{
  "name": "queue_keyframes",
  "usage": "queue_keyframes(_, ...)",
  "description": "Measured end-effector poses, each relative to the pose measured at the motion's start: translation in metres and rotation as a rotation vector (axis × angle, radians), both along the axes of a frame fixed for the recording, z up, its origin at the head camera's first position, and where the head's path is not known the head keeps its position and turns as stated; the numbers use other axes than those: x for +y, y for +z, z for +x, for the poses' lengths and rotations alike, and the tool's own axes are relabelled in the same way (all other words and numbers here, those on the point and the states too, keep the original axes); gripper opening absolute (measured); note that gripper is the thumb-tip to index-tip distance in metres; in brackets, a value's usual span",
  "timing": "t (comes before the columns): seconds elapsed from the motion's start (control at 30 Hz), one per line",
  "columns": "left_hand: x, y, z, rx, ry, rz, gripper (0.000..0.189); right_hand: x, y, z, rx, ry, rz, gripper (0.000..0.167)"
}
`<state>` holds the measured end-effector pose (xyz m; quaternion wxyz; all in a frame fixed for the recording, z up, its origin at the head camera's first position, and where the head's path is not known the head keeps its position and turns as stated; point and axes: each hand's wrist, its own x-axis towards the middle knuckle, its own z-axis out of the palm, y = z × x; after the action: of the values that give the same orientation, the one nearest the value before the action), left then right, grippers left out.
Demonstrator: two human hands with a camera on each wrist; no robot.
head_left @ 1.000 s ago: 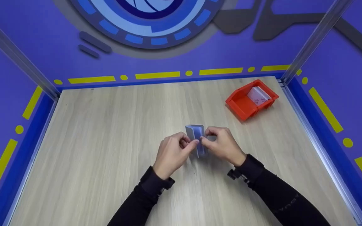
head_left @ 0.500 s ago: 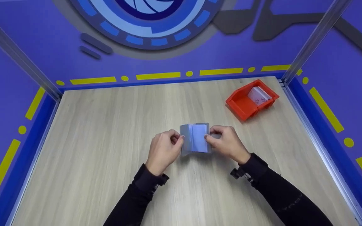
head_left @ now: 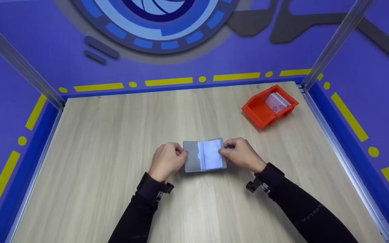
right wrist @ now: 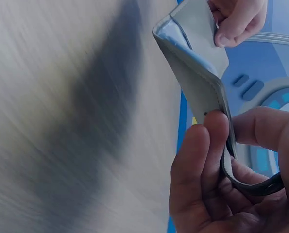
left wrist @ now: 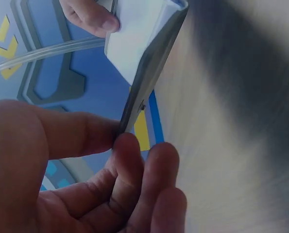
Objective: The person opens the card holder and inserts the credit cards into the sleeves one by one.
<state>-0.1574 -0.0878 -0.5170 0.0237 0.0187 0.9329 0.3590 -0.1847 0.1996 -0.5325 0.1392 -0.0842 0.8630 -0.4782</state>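
Note:
A grey card holder [head_left: 191,157] is spread open above the table, its clear plastic sleeves [head_left: 211,155] facing up on the right half. My left hand [head_left: 167,160] pinches the left cover's outer edge between thumb and forefinger. On the opposite edge, my right hand [head_left: 244,155] grips the other cover. The right wrist view shows a narrow strap [right wrist: 256,188] curving from that edge into my right hand. Seen from the left wrist, the card holder [left wrist: 151,63] is raised off the wood, and a small snap-like dot [left wrist: 142,105] shows on its outside.
An orange-red bin [head_left: 260,116] stands at the back right of the wooden table [head_left: 113,135], with a stack of whitish cards [head_left: 278,102] with reddish marks in it. Blue-purple panels [head_left: 198,64] with metal corner posts enclose the back and both sides.
The card holder has gone from nearly folded to spread flat. My left hand has moved left and slightly down with its cover, while my right hand has stayed about in place.

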Motion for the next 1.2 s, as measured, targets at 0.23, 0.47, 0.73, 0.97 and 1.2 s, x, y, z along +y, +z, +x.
queue_keyframes(0.23, -0.001, -0.019, -0.004, -0.054, -0.004, -0.051, 0.024, -0.004, -0.016, -0.005, -0.081, 0.012, 0.046, 0.018)
queue_keyframes(0.47, -0.001, -0.034, -0.008, -0.076, -0.004, -0.065, 0.038, -0.006, -0.028, -0.007, -0.077, -0.019, 0.105, 0.021)
queue_keyframes(0.73, -0.001, -0.046, -0.012, -0.064, 0.001, -0.117, 0.048, -0.007, -0.034, -0.006, 0.01, -0.05, 0.245, 0.029)
queue_keyframes(0.97, -0.001, -0.048, -0.012, -0.056, 0.053, -0.148, 0.037, -0.008, -0.035, -0.003, 0.137, -0.073, 0.393, 0.024)
queue_keyframes(1.2, -0.001, -0.048, -0.012, -0.053, 0.045, -0.146, 0.037, -0.008, -0.027, -0.005, 0.109, -0.092, 0.456, 0.03)
